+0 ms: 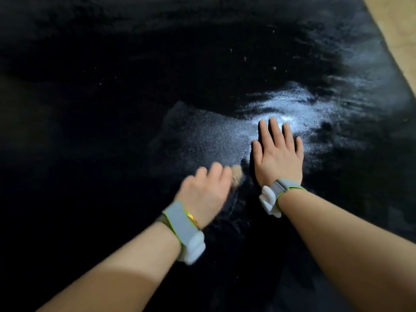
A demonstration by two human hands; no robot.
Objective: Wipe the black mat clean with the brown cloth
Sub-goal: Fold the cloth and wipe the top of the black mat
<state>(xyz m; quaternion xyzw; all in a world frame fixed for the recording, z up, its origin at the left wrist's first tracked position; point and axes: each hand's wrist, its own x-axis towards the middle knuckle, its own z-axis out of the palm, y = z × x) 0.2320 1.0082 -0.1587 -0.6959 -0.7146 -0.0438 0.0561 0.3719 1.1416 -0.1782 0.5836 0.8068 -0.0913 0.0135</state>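
Black mat (112, 131) fills view; pale speckled sheen at centre-right. Right hand (278, 154) flat on mat, palm down, fingers straight and spread, holding nothing. Left hand (206, 190) blurred, fingers curled round brown cloth (236, 173); only small tuft shows, just left of right hand. Grey wristband (180, 224) on left wrist, another on right. Tan floor (400, 30) beyond mat's right edge.

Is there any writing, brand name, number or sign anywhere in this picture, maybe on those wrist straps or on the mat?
None can be read.
Left hand wristband: plain grey, no print visible; this part is motion-blurred.
Right hand wristband: grey strap with a white piece, no lettering visible.
Black mat: no label or mark.
Brown cloth: only a blurred bit shows, no text.
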